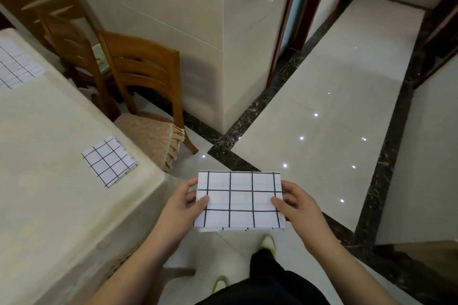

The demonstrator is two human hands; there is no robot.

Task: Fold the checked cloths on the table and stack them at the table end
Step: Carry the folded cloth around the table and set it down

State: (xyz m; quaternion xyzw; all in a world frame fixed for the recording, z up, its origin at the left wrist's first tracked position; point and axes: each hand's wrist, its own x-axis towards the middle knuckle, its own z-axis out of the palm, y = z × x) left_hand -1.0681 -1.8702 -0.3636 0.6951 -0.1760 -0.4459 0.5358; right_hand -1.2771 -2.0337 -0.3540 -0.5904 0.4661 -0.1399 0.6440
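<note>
A folded white cloth with a black check (239, 199) is held flat in the air over the floor, just right of the table's near corner. My left hand (184, 202) pinches its left edge, thumb on top. My right hand (293, 202) pinches its right edge the same way. On the table (49, 168), covered in a cream cloth, lies a folded checked cloth (109, 161) close to the right edge. A larger checked cloth (14, 67) lies spread at the far left, partly cut off by the frame.
Two wooden chairs (143, 77) stand at the table's right side, near a white tiled wall corner (223, 44). Glossy floor tiles with dark marble borders (322, 119) stretch to the right. My feet show below the cloth.
</note>
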